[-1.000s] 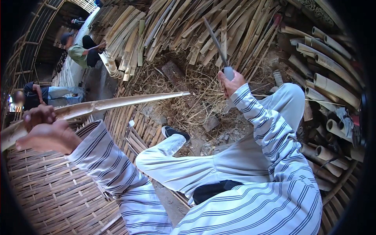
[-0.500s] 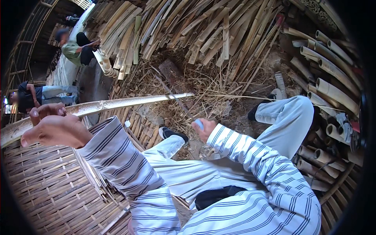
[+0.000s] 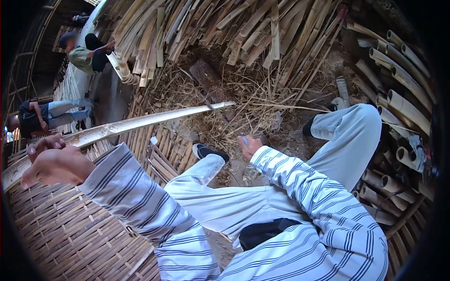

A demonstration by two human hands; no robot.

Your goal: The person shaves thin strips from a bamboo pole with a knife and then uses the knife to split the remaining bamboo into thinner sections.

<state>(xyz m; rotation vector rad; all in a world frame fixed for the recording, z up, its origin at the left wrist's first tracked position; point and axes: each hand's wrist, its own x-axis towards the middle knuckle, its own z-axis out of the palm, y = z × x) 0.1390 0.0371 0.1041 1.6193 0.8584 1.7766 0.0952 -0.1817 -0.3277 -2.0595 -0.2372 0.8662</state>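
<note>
My left hand point(image 3: 51, 164) grips the near end of a long split bamboo strip point(image 3: 140, 122), which runs from the left edge to its tip over the straw-littered ground. My right hand point(image 3: 252, 146) is low between my knees, closed around the pale blue handle of a knife point(image 3: 244, 140). Its blade is not clearly visible. My right hand sits below and right of the strip's far end, apart from it. Both arms wear striped sleeves, and my black shoe point(image 3: 208, 152) rests just left of my right hand.
Stacks of split bamboo point(image 3: 225, 23) fill the top, and bamboo tubes point(image 3: 403, 103) line the right. A woven bamboo mat point(image 3: 61, 234) lies at lower left. A wood block point(image 3: 208, 84) sits in the straw. Two other people point(image 3: 82, 54) point(image 3: 42, 114) are at upper left.
My right hand swung the knife down from a raised position to low between my knees. The bamboo strip stayed in my left hand, nearly still.
</note>
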